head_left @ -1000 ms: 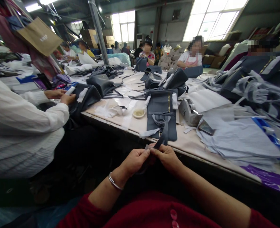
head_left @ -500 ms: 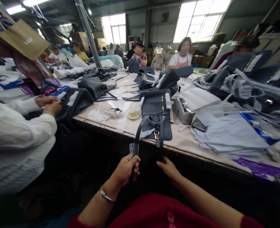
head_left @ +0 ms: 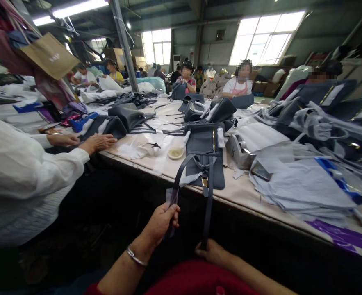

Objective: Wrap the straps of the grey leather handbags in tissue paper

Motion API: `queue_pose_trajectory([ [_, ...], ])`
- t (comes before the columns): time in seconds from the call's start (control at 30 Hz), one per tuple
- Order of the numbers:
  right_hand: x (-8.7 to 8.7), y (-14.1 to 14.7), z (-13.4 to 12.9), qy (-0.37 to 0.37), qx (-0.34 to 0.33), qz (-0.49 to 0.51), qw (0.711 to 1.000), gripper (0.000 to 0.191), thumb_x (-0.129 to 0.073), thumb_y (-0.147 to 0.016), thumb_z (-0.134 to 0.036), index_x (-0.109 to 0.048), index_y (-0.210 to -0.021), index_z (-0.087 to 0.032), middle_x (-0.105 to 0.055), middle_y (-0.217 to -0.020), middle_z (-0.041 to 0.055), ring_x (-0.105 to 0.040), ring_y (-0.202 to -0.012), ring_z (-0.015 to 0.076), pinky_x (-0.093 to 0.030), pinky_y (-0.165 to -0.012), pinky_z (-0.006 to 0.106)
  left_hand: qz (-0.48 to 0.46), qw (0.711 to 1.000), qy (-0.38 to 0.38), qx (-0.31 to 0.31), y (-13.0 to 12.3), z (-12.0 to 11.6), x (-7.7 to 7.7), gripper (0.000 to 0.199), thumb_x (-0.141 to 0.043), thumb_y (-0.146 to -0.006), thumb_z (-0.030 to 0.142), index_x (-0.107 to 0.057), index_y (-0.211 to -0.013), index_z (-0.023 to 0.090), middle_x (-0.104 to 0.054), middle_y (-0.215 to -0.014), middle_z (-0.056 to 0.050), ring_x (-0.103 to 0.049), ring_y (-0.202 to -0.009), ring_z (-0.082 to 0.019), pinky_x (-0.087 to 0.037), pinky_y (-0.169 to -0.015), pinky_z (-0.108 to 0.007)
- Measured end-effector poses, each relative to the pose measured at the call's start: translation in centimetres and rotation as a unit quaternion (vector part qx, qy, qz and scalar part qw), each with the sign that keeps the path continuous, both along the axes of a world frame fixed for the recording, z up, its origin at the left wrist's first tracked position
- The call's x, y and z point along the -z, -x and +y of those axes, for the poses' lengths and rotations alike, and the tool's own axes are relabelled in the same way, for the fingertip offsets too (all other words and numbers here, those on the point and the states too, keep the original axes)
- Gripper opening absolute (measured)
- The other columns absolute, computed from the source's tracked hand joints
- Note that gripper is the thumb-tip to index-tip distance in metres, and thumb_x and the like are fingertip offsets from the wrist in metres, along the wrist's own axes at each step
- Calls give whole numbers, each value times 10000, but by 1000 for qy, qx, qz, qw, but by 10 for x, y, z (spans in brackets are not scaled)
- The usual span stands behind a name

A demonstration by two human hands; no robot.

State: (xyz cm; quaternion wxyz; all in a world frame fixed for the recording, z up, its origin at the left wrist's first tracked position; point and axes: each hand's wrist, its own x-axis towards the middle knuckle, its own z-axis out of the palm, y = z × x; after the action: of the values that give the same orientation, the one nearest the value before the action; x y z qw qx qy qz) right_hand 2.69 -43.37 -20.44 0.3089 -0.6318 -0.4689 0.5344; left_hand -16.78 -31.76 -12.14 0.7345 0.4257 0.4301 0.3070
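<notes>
A dark blue-grey bag [head_left: 199,139] with a gold zip and a gold buckle [head_left: 204,181] lies at the table's front edge. My left hand [head_left: 162,223] is closed around one of its straps [head_left: 178,178], which has a clear plastic wrap [head_left: 169,197] where I grip it. Lower and to the right, my right hand [head_left: 213,252] is closed on the other strap [head_left: 208,213], which hangs down from the bag over the edge. The fingertips of my right hand are partly hidden in shadow.
To the right are a grey tape dispenser [head_left: 240,151], a phone [head_left: 261,170] and white paper sheets [head_left: 303,180]. A small round dish [head_left: 175,153] sits left of the bag. At my left, a co-worker's hand [head_left: 97,142] rests by another bag. More bags pile up at right.
My right hand has moved down toward my body along with the strap, which now runs long and straight. My left hand stays closed on its strap. The co-worker's hand has reached rightward over the neighbouring bag.
</notes>
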Motion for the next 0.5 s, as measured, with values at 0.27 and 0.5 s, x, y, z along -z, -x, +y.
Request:
queue_pose_trajectory([
  [0.27, -125, -29, 54, -134, 112, 122, 977, 422, -658, -791, -580, -674, -934, -183, -717, -774, 52, -632, -577, 170, -520, -522, 292, -91, 987, -1, 134, -22, -10, -14, 384, -703, -808, 490, -630, -814, 113, -707, -829, -96, -678, -740, -168, -507, -694, -255],
  [0.5, -140, -19, 80, -180, 198, 148, 952, 397, -714, -774, -518, -668, -958, -170, -713, -768, 36, -638, -607, 166, -530, -531, 283, -90, 983, 41, 155, -17, -11, -19, 409, -682, -811, 530, -604, -883, 135, -717, -808, -98, -687, -616, -169, -508, -532, -228],
])
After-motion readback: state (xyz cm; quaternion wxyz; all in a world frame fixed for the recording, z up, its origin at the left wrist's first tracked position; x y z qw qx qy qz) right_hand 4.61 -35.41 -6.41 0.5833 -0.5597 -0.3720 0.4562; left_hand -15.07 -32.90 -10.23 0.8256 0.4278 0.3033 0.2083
